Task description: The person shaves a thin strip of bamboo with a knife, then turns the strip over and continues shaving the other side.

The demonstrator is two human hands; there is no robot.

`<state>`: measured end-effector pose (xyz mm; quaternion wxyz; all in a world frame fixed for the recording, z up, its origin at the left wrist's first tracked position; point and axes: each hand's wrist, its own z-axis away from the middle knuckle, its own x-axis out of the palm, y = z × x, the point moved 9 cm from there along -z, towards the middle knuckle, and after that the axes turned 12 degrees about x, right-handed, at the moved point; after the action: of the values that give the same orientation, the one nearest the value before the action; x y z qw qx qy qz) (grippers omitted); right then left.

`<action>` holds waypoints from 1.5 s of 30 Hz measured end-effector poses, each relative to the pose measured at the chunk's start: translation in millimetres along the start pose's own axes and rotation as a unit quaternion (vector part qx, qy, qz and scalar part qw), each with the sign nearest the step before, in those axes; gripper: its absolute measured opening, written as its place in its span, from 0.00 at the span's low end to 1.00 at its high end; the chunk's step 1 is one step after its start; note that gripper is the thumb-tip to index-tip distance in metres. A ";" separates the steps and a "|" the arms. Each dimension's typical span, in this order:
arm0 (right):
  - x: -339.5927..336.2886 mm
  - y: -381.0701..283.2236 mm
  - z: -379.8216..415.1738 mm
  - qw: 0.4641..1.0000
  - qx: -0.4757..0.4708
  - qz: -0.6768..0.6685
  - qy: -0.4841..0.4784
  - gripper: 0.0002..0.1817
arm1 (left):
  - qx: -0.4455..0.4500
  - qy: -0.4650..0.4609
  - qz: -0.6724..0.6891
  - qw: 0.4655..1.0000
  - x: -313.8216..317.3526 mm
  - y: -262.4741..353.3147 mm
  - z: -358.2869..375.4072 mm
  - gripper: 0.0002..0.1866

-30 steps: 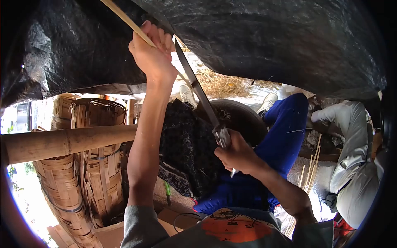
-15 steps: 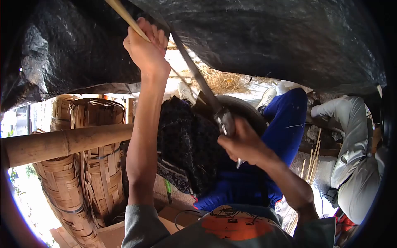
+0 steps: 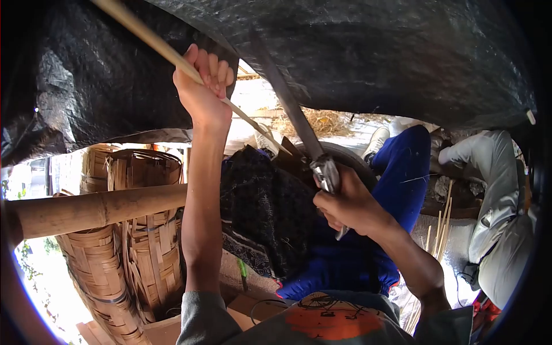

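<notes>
My left hand (image 3: 205, 86) is raised, its fingers wrapped round a long pale bamboo strip (image 3: 141, 34). The strip slants from the upper left down past my wrist, and its thin lower end reaches toward the dark cloth. In my right hand (image 3: 356, 202) is a machete (image 3: 290, 109), gripped by its handle with the long dark blade pointing up and to the left. A dark patterned cloth (image 3: 259, 201) covers part of my lap over the blue trousers (image 3: 405, 178). Behind the right hand, a round dark rim (image 3: 345, 155) is partly hidden.
Black plastic sheeting (image 3: 391, 52) hangs low overhead. A thick bamboo pole (image 3: 98, 211) crosses on the left before tall woven baskets (image 3: 146, 253). At right sit another person's legs (image 3: 491, 184), near thin bamboo sticks (image 3: 443, 224). Straw (image 3: 322, 123) lies on the ground ahead.
My left hand has come slightly down, and more of the bamboo strip shows slanting across it. The right hand and machete have shifted a little right and down.
</notes>
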<state>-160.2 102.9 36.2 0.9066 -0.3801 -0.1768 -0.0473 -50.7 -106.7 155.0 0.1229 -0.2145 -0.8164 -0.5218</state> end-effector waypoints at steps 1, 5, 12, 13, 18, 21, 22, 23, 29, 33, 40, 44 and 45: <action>-0.4 -6.1 4.4 1.000 -0.017 0.003 0.003 0.13 | -0.022 -0.015 0.021 0.999 0.1 -2.4 1.1 0.25; 5.0 -5.3 13.5 0.999 -0.010 -0.048 0.005 0.10 | -0.047 -0.100 0.067 0.992 5.5 0.5 4.4 0.26; 17.4 2.9 5.4 0.995 -0.070 0.058 0.028 0.13 | -0.034 -0.105 0.075 0.991 14.5 -2.0 7.0 0.25; 16.2 -3.6 8.7 0.991 -0.091 0.086 0.052 0.12 | -0.033 -0.095 0.061 0.993 12.0 -1.8 5.7 0.26; 24.2 -13.0 4.9 0.998 -0.021 -0.044 -0.046 0.10 | -0.035 -0.093 0.047 0.994 8.3 1.0 5.6 0.26; 30.1 34.9 -16.3 0.986 0.096 -0.087 -0.100 0.10 | -0.050 -0.137 0.086 0.986 15.8 1.9 10.9 0.25; 35.8 49.1 -19.7 0.975 0.158 -0.090 -0.128 0.10 | -0.058 -0.121 0.079 0.988 13.4 1.7 12.1 0.26; 26.3 35.7 -18.7 0.995 0.068 -0.011 -0.067 0.12 | -0.067 -0.102 0.071 0.990 10.1 0.3 12.2 0.27; 10.5 -41.0 14.0 0.993 -0.041 0.109 0.016 0.21 | -0.040 -0.098 0.038 0.994 5.5 2.6 6.9 0.26; 24.2 21.9 -14.6 0.999 0.009 0.020 -0.027 0.19 | -0.030 -0.052 0.049 0.997 4.9 2.5 6.5 0.25; 4.3 -43.7 17.1 0.927 -0.277 0.193 0.161 0.16 | 0.022 0.005 0.005 1.000 -1.1 4.6 4.1 0.24; 15.9 32.4 -26.5 0.998 -0.015 0.049 0.035 0.15 | 0.047 0.026 -0.037 0.998 -0.1 4.1 3.9 0.23; 16.8 58.4 -37.3 0.999 0.020 0.040 0.023 0.12 | 0.051 0.021 -0.032 0.998 3.6 4.7 2.1 0.23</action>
<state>-121.1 118.7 -21.3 0.9191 -0.3672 -0.1418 -0.0165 -51.5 -102.3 159.4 0.1340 -0.1705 -0.8459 -0.4873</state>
